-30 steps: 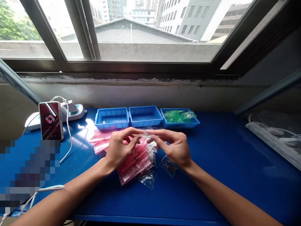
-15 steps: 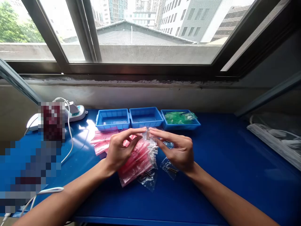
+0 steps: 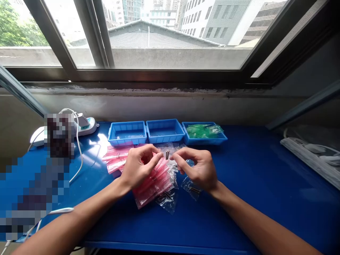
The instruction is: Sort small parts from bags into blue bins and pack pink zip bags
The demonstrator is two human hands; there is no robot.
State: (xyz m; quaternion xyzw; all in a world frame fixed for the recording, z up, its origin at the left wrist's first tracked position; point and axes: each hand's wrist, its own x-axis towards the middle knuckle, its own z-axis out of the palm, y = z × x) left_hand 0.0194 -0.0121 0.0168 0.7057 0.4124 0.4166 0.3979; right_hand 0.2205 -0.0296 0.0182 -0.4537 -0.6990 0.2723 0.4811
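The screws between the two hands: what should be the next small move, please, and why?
Probably steady the screws by bringing the left hand and right hand slightly closer. The screws show upright between them, and pink bags lie nearby, where a dropped screw might slip among them.

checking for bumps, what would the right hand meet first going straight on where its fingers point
Probably the two screws, upright in the narrow gap between the right hand and the left hand. Depth is unclear from this single view, so it might pass in front or behind.
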